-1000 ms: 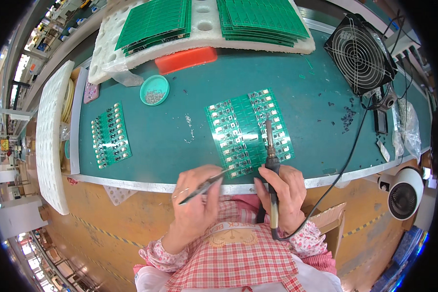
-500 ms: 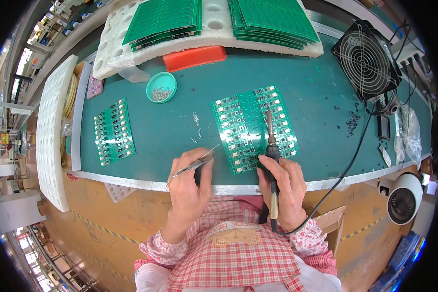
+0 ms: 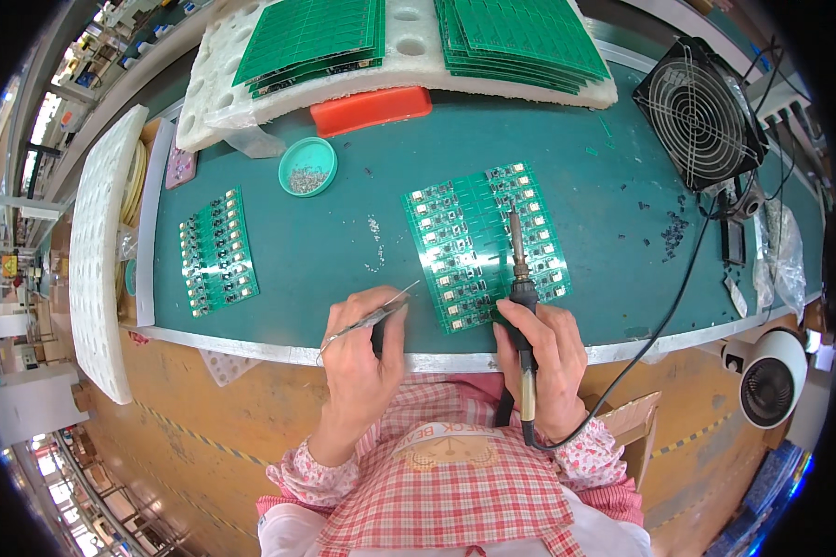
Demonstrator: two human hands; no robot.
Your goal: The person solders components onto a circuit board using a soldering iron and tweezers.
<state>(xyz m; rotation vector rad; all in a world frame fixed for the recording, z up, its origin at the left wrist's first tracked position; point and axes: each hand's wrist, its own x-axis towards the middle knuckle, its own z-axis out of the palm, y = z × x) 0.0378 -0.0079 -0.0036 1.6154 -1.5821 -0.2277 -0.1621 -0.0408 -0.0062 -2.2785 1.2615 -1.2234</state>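
Note:
A green circuit board panel with rows of small parts lies on the green mat in front of me. My right hand grips a soldering iron by its dark handle. The iron's tip points away from me over the upper part of the panel; whether it touches cannot be told. In my left hand is a pair of metal tweezers, tips pointing right, just short of the panel's left edge. Tiny pale parts are scattered on the mat left of the panel.
A second board panel lies to the left. Beyond are a teal dish of tiny parts, a red tray and stacked boards on white foam. A black fan stands far right. The iron's cord loops along the right.
My right hand and the soldering iron have shifted very slightly right and nearer to me. My left hand with the tweezers has barely moved; the panel lies as before.

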